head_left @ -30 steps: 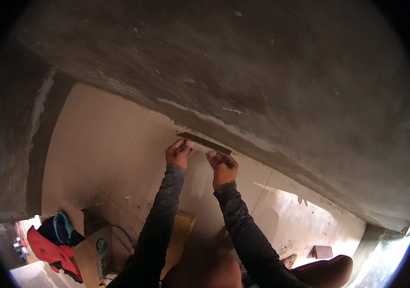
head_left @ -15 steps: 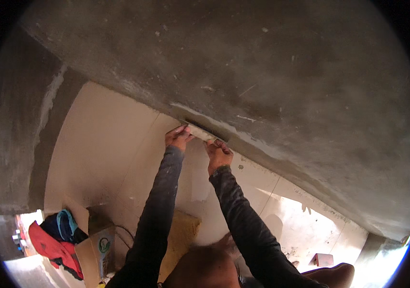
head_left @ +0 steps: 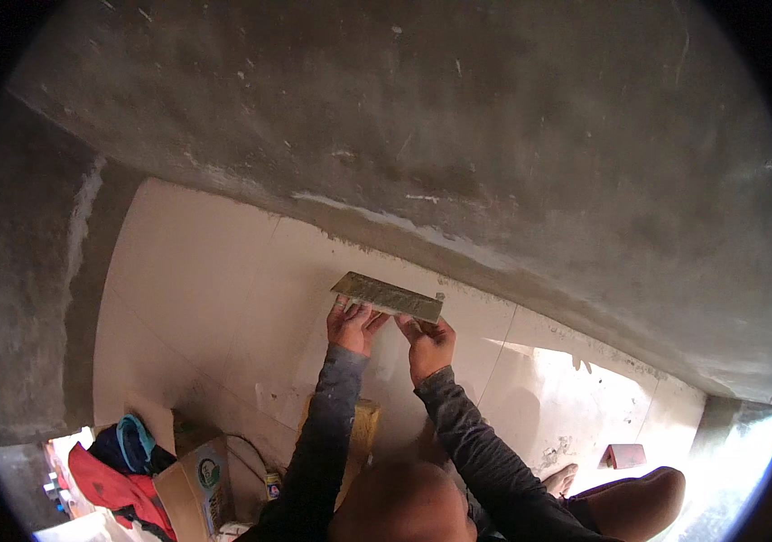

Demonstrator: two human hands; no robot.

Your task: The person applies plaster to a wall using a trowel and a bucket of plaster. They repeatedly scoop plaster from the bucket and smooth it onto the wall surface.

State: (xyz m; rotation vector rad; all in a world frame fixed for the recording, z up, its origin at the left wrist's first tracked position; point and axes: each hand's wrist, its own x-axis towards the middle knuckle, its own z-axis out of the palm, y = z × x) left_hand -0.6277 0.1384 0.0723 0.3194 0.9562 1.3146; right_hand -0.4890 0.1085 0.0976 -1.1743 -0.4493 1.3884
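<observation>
Both hands hold up a narrow tile strip point(head_left: 389, 296), long and flat, its grey-green face in view, tilted above the floor and away from the wall. My left hand point(head_left: 350, 327) grips its left part from below, fingers underneath. My right hand point(head_left: 429, 348) pinches the strip near its right end, with the thumb side under the lower edge. Beyond the strip, the base of the grey plastered wall point(head_left: 494, 163) meets the pale tiled floor point(head_left: 223, 253). A lighter, rough band runs along the wall above that joint.
To the lower left are an open cardboard box point(head_left: 192, 488), a red cloth point(head_left: 115, 483) and a dark-and-teal cloth point(head_left: 129, 443). A yellow block point(head_left: 363, 434) is beside my left forearm. A small red object point(head_left: 623, 455) lies on the sunlit floor at right, near my foot point(head_left: 561, 479).
My hands have drawn the strip back from the wall base toward me. It has tilted, so its broad grey-green face now shows where a thin pale edge did. The view has shifted slightly.
</observation>
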